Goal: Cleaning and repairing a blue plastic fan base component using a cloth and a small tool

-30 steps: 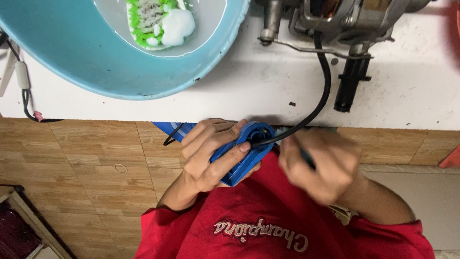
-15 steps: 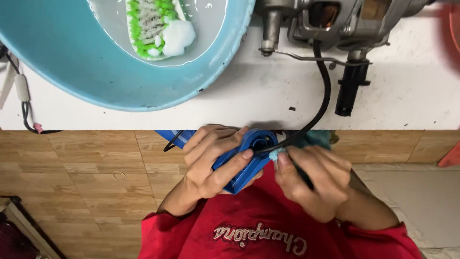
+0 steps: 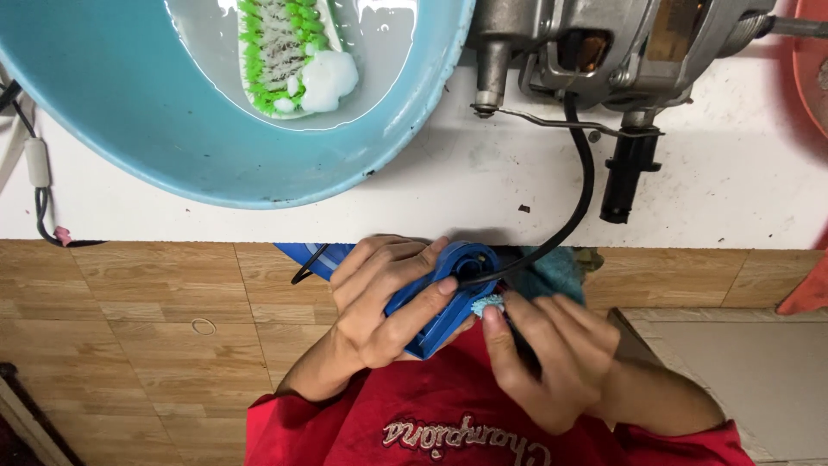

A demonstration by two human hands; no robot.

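My left hand [image 3: 384, 298] grips a blue plastic housing [image 3: 448, 298] just below the white table's edge, in front of my red shirt. A black cable [image 3: 580, 194] runs from the housing up to a grey metal motor [image 3: 604, 47] on the table. My right hand [image 3: 543, 362] is closed around a dark thin tool, mostly hidden in the fist. Its thumb presses a small bit of teal cloth [image 3: 486, 304] against the housing. More teal cloth [image 3: 552, 272] shows behind the hand.
A light blue basin [image 3: 216, 164] of water stands on the white table [image 3: 733, 190], with a green-bristled scrub brush [image 3: 276, 52] and foam in it. A black cord [image 3: 39, 185] hangs at the left edge. A red-orange tub [image 3: 811, 69] is at far right. Wood-pattern floor lies below.
My right hand has drawn down toward my body and slightly left, bringing the teal cloth bit onto the housing. My left hand keeps its grip.
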